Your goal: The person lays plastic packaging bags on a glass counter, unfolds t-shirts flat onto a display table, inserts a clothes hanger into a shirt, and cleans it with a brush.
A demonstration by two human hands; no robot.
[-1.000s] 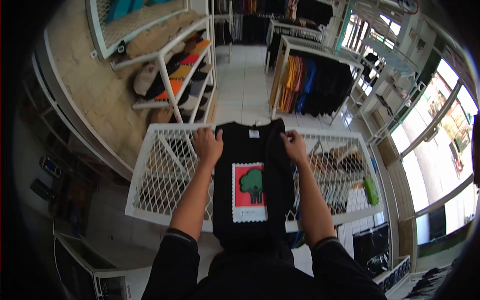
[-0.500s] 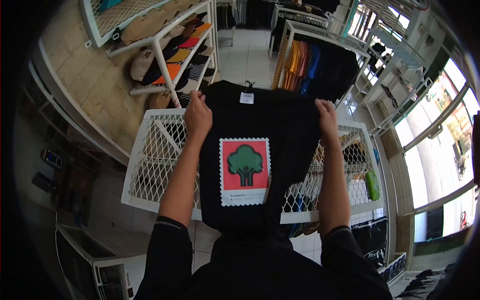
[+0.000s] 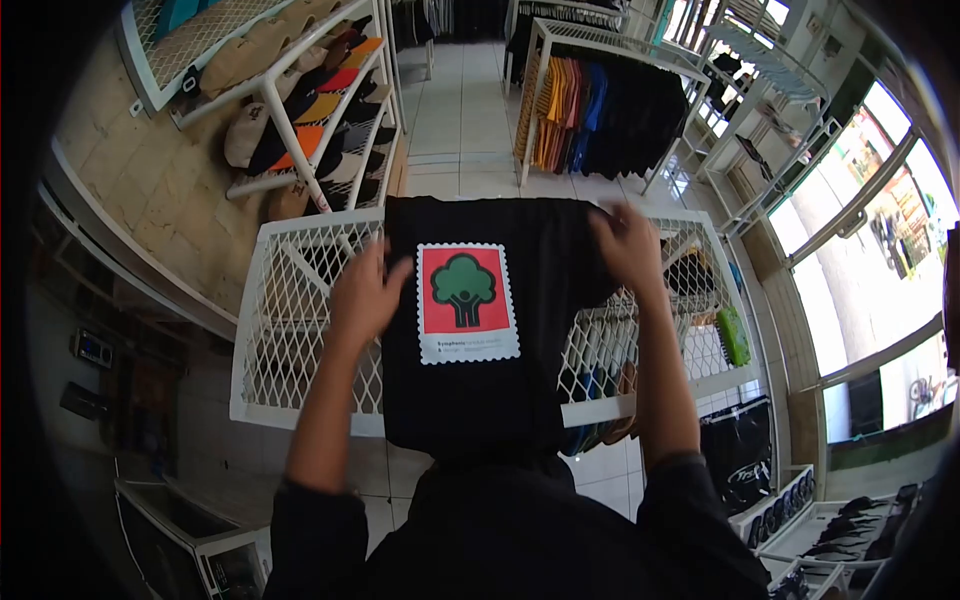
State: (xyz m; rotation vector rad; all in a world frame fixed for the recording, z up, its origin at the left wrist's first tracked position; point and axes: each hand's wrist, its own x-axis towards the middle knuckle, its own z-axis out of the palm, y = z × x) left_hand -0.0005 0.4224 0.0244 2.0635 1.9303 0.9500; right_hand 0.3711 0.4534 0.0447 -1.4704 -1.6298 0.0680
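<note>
A black T-shirt lies spread over a white mesh-topped rack, its lower edge hanging over the near side toward my body. On its front is a stamp-shaped print with a green tree on red. Next to the shirt's left edge is my left hand, open, slightly blurred, thumb toward the cloth. My right hand is open at the shirt's right sleeve, thumb and fingers apart and blurred, overlapping the black cloth.
A bright green object sits at the rack's right end. Caps fill a white shelf at left. Ahead stands a rail of coloured shirts. Glass doors run along the right, and a black bag is below.
The shirt, held up by both shoulders before, now lies lower and flatter on the rack. Both hands have let go; the left has moved down and toward me, the right slightly down.
</note>
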